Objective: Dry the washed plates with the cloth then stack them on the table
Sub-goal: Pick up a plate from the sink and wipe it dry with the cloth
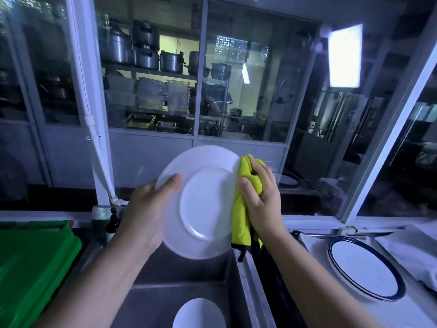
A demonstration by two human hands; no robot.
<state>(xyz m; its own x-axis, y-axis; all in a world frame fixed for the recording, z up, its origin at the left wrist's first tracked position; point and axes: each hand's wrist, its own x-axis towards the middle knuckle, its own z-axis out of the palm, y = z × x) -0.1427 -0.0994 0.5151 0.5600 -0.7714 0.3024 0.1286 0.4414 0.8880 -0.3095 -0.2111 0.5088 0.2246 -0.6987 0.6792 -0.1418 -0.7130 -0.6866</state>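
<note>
A white plate (203, 204) is held upright over the sink, its underside facing me. My left hand (146, 209) grips its left rim, thumb on the near face. My right hand (260, 197) holds a yellow-green cloth (243, 214) wrapped over the plate's right rim, thumb on the near side. Another white plate (199, 314) lies in the steel sink (151, 299) below. A short stack of blue-rimmed plates (364, 268) sits on the counter to the right.
A green plastic crate (30, 268) stands left of the sink. A tap valve (113, 221) sticks out behind the sink. A white cloth (406, 252) covers the right counter. Glass windows (236, 79) close off the back.
</note>
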